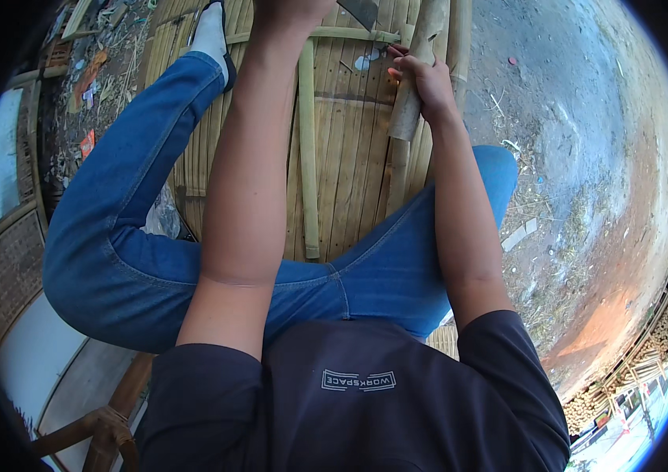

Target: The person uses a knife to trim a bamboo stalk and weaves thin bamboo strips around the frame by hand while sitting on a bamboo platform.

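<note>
At the top edge, my left hand [295, 12] is closed and partly cut off by the frame. A dark, broad knife blade [361, 11] shows just to its right; the handle is out of view. My right hand [427, 79] wraps round a bamboo pole [406, 108], its fingers reaching over to the left side. The pole slants across the right edge of a bamboo-slat platform [354, 157]. A pale split bamboo strip [308, 149] lies lengthwise between my arms, and another strip [334, 32] crosses near the top, left of the pole.
My legs in blue jeans [129, 197] rest on and around the platform. Scraps and shavings litter the ground [86, 94] at the left. Bare earth [586, 173] spreads to the right, with a stack of cut bamboo [649, 338] at the far right. A clear plastic bag [163, 216] lies beside my left leg.
</note>
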A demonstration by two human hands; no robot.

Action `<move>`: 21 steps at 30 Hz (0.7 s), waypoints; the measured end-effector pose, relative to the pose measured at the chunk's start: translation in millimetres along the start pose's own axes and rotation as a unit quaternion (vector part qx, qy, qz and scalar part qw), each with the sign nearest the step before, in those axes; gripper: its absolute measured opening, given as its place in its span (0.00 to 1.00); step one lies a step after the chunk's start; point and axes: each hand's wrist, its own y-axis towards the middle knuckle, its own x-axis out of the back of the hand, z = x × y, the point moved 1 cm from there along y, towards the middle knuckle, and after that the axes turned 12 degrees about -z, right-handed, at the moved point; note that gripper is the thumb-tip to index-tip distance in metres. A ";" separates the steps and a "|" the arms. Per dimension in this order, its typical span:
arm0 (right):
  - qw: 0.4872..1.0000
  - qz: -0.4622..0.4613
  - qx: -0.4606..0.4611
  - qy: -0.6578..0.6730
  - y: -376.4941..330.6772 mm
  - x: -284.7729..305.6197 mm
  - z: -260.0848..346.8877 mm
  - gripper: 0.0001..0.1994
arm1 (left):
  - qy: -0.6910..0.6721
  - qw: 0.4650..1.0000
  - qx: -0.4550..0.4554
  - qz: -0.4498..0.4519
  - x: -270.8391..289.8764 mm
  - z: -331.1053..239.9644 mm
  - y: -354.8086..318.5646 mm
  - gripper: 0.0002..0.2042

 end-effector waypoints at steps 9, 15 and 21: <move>0.987 -0.072 0.100 -0.107 -35.3 8.8 69.2 0.22 | -0.012 1.000 0.023 0.008 14.6 12.7 22.2 0.14; 0.852 -0.108 0.395 -0.325 -119.9 19.6 259.6 0.20 | 0.031 0.997 -0.046 0.047 -18.0 4.2 15.4 0.14; 0.626 -0.176 0.515 -0.558 -154.4 37.9 318.2 0.22 | 0.103 0.989 -0.088 0.054 -54.1 4.5 18.0 0.15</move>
